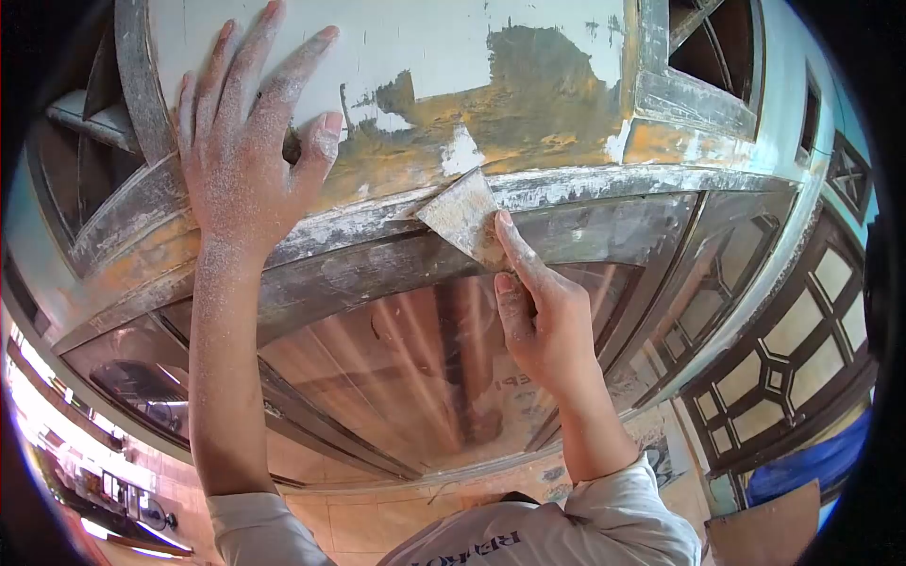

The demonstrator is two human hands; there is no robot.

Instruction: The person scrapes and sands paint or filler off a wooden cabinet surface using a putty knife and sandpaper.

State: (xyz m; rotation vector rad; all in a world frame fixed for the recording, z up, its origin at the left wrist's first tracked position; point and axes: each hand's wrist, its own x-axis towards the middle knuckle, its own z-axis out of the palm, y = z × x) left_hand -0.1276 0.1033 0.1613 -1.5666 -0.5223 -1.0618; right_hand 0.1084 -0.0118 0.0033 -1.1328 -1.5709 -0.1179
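Observation:
My left hand [250,141], dusted with white powder, lies spread against the upper panel [425,52], which shows peeling white paint. In my right hand [547,311] is a paint scraper [464,219] with a worn, paint-smeared blade. The blade's upper corner touches the panel's lower edge, beside a white patch [461,151] on bare orange-brown wood. Beneath runs a ledge [585,189] with flaking white and grey paint. My right index finger stretches along the blade; the scraper's handle is hidden in my palm.
Below the ledge is a window with reflective glass [406,349] in dark frames. Openings with crossed bars flank the panel. A dark lattice door [783,349] stands at right, near a blue cloth [812,462] and a brown board [769,528]. The tiled floor [377,519] lies below.

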